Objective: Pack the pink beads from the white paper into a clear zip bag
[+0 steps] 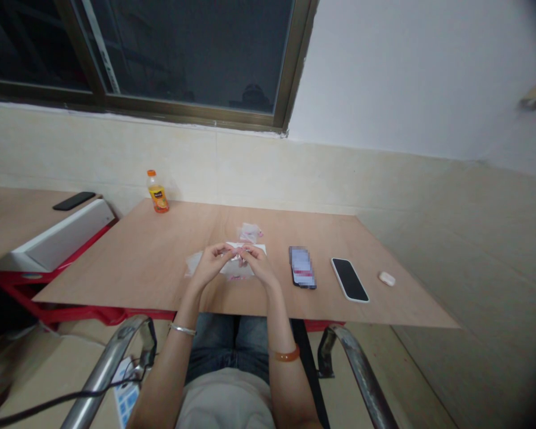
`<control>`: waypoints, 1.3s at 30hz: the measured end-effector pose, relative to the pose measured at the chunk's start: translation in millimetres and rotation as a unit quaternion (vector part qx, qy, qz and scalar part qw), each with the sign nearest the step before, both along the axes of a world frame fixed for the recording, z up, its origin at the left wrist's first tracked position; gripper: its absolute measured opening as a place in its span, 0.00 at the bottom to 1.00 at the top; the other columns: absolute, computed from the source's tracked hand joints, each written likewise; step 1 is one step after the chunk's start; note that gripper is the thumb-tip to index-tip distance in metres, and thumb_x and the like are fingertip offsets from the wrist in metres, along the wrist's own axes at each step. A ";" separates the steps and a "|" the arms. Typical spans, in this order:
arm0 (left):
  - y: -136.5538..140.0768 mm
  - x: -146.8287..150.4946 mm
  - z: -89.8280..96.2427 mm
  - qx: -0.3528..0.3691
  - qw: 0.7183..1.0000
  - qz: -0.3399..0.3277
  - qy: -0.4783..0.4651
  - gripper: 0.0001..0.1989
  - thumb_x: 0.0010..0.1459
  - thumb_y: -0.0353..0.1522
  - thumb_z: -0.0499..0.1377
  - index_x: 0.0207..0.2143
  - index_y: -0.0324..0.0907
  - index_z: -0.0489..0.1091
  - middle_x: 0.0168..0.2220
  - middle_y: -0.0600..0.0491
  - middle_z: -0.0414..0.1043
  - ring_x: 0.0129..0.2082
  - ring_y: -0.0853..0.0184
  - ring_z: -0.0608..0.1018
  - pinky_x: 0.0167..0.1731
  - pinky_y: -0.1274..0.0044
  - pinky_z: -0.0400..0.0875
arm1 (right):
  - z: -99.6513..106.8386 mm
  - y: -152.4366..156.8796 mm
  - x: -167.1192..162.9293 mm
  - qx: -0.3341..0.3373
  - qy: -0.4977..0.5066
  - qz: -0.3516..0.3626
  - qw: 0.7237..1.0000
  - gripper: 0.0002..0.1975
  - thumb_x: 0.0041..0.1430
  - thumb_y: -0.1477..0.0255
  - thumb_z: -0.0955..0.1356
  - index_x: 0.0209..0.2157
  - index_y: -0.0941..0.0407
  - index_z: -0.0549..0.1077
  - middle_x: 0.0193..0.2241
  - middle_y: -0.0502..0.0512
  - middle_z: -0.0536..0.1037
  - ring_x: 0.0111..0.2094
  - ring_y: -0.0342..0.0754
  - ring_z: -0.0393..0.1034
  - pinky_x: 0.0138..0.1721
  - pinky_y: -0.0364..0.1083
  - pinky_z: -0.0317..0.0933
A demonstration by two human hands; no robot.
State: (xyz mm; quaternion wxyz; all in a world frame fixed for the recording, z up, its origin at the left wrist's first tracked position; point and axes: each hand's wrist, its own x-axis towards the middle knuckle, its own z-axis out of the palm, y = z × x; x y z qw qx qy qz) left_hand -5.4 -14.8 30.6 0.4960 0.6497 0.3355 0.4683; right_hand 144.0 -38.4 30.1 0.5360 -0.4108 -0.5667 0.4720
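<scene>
My left hand (213, 261) and my right hand (259, 262) meet above the middle of the table, thumbs and fingertips pinched close together. Something small and shiny seems to be between them, too small to name. Under the hands lies a white sheet (232, 271), partly covered by them. Small pink bits (238, 277) show at its near edge. A crumpled clear plastic bag (250, 232) is just beyond the fingers, and another piece of clear plastic (192, 263) lies beside my left hand.
On the wooden table (129, 262), a lit phone (302, 267), a white-edged phone (349, 280) and a small white case (386, 278) lie to the right. An orange-capped juice bottle (158, 192) stands at the back left. Metal chair arms (361, 369) flank me below the table.
</scene>
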 end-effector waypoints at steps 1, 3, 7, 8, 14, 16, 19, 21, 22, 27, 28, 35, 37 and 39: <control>-0.1 1.1 0.3 -0.008 1.000 -0.010 -0.010 0.13 0.50 0.39 0.62 0.26 0.37 0.72 0.26 0.52 0.73 0.27 0.70 0.72 0.31 0.80 0.66 | -0.7 0.5 0.6 0.003 0.000 0.001 1.000 0.14 0.51 0.61 0.66 0.22 0.57 0.66 0.21 0.48 0.66 0.24 0.41 0.59 0.28 0.41 0.54; -0.4 3.4 1.2 -0.018 0.999 -0.019 -0.026 0.12 0.50 0.39 0.62 0.27 0.37 0.72 0.27 0.53 0.72 0.27 0.71 0.71 0.30 0.80 0.65 | -2.1 1.6 1.7 0.007 0.003 0.000 1.000 0.14 0.51 0.61 0.66 0.22 0.57 0.66 0.21 0.48 0.66 0.24 0.41 0.59 0.28 0.41 0.54; -0.4 5.2 2.1 -0.013 0.999 -0.006 -0.045 0.12 0.50 0.39 0.62 0.27 0.38 0.70 0.25 0.55 0.70 0.26 0.72 0.70 0.28 0.82 0.64 | -1.7 2.0 2.7 0.013 0.009 -0.027 1.000 0.14 0.50 0.60 0.66 0.22 0.57 0.67 0.22 0.48 0.66 0.24 0.41 0.59 0.28 0.41 0.54; -0.4 4.9 2.2 -0.011 0.999 -0.004 -0.048 0.12 0.50 0.39 0.62 0.26 0.38 0.70 0.24 0.55 0.70 0.26 0.72 0.70 0.27 0.82 0.64 | -0.7 1.4 2.6 0.014 0.007 -0.033 0.999 0.15 0.50 0.60 0.66 0.21 0.57 0.66 0.21 0.48 0.65 0.24 0.41 0.58 0.28 0.41 0.53; -2.3 1.8 6.0 -0.006 0.999 -0.022 -0.046 0.13 0.49 0.40 0.63 0.26 0.38 0.70 0.25 0.54 0.71 0.26 0.71 0.71 0.28 0.80 0.65 | 6.7 -6.3 -0.6 0.018 -0.027 -0.007 0.999 0.14 0.53 0.60 0.65 0.23 0.56 0.66 0.21 0.48 0.67 0.24 0.41 0.60 0.29 0.42 0.55; -3.5 1.0 7.7 -0.008 0.999 -0.028 -0.044 0.13 0.49 0.40 0.63 0.26 0.38 0.71 0.25 0.53 0.72 0.26 0.71 0.71 0.28 0.80 0.65 | 8.9 -8.8 -1.6 0.026 -0.038 0.010 0.999 0.14 0.54 0.60 0.66 0.24 0.57 0.67 0.21 0.48 0.67 0.25 0.41 0.61 0.31 0.42 0.56; -5.5 0.4 10.0 -0.021 0.998 -0.035 -0.050 0.14 0.48 0.41 0.63 0.26 0.37 0.71 0.24 0.54 0.71 0.25 0.71 0.71 0.26 0.81 0.65 | 12.2 -11.6 -1.8 0.031 -0.040 0.023 0.998 0.15 0.54 0.59 0.66 0.24 0.57 0.68 0.21 0.47 0.67 0.25 0.41 0.62 0.31 0.42 0.56; -6.8 0.4 11.6 -0.028 0.997 -0.036 -0.054 0.14 0.47 0.41 0.63 0.25 0.37 0.70 0.23 0.54 0.70 0.24 0.71 0.70 0.26 0.81 0.64 | 14.0 -12.7 -1.1 0.030 -0.037 0.028 0.998 0.16 0.54 0.58 0.66 0.24 0.57 0.69 0.21 0.47 0.67 0.25 0.41 0.62 0.31 0.42 0.56; -7.2 0.5 12.3 -0.029 0.997 -0.036 -0.057 0.15 0.46 0.41 0.64 0.24 0.38 0.70 0.22 0.54 0.70 0.23 0.71 0.70 0.26 0.80 0.64 | 14.5 -12.9 -0.6 0.030 -0.033 0.032 0.998 0.16 0.54 0.58 0.66 0.24 0.57 0.70 0.21 0.47 0.67 0.25 0.41 0.62 0.31 0.42 0.56; -7.2 1.3 11.3 -0.030 0.997 -0.030 -0.057 0.15 0.47 0.41 0.63 0.23 0.38 0.69 0.22 0.55 0.68 0.23 0.72 0.68 0.25 0.81 0.62 | 12.9 -11.1 1.3 0.029 -0.014 0.045 0.998 0.14 0.54 0.59 0.66 0.25 0.56 0.71 0.23 0.48 0.69 0.26 0.42 0.62 0.32 0.42 0.57; -6.8 1.4 10.2 -0.029 0.998 -0.029 -0.053 0.15 0.48 0.41 0.63 0.23 0.38 0.69 0.22 0.55 0.68 0.23 0.72 0.68 0.25 0.81 0.62 | 12.2 -10.5 1.5 0.027 -0.012 0.044 0.999 0.14 0.53 0.59 0.66 0.25 0.56 0.71 0.23 0.49 0.69 0.26 0.42 0.63 0.33 0.42 0.57; -6.9 3.9 8.0 -0.004 1.000 -0.017 -0.020 0.14 0.52 0.41 0.60 0.26 0.38 0.69 0.25 0.54 0.69 0.27 0.71 0.69 0.28 0.81 0.63 | 5.4 -7.9 2.4 0.024 -0.003 0.019 1.000 0.12 0.53 0.62 0.66 0.24 0.56 0.70 0.23 0.50 0.71 0.26 0.42 0.64 0.33 0.42 0.58; -9.1 5.1 10.6 -0.003 0.999 -0.035 -0.015 0.15 0.52 0.42 0.60 0.26 0.38 0.69 0.26 0.54 0.69 0.28 0.71 0.69 0.30 0.80 0.63 | 2.7 -7.2 2.2 0.024 -0.002 0.001 1.000 0.12 0.52 0.63 0.66 0.23 0.56 0.70 0.22 0.50 0.71 0.25 0.42 0.63 0.31 0.42 0.57; -11.2 6.2 12.9 -0.006 0.999 -0.052 -0.007 0.15 0.52 0.42 0.59 0.26 0.38 0.69 0.26 0.54 0.70 0.28 0.70 0.70 0.31 0.80 0.63 | 1.7 -7.2 2.4 0.019 -0.002 -0.018 1.000 0.11 0.51 0.63 0.67 0.23 0.56 0.69 0.21 0.49 0.70 0.23 0.42 0.62 0.29 0.42 0.57</control>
